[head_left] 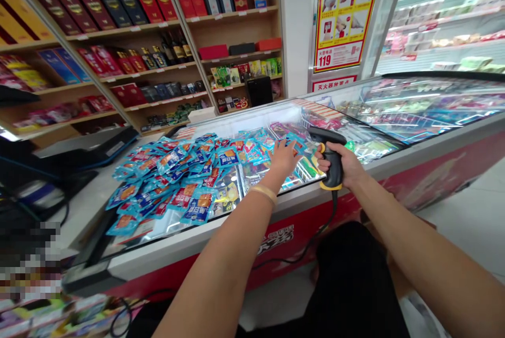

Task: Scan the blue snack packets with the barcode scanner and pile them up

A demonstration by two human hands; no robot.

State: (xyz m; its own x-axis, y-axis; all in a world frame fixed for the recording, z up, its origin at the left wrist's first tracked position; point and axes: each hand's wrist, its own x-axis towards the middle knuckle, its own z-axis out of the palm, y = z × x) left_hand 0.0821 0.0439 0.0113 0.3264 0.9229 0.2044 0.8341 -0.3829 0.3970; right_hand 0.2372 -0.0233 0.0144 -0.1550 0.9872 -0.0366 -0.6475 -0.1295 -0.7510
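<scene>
My right hand (344, 162) is wrapped round the handle of a black and yellow barcode scanner (334, 167), whose head points left. A cable hangs from its base. My left hand (283, 159), with a band on the wrist, is just left of the scanner head. Its fingers and thumb are curled at a small blue snack packet (300, 145), mostly hidden behind them. To the left, a big loose heap of blue snack packets (173, 162), some with red or dark blue labels, lies on the glass lid of a chest freezer (221, 221).
Frozen goods in wire baskets (305, 170) show through the glass. Shelves of boxed bottles (118, 7) stand behind the freezer. A dark device (106, 146) is on the left counter. The scanner's cable (292, 260) loops down the freezer's red front.
</scene>
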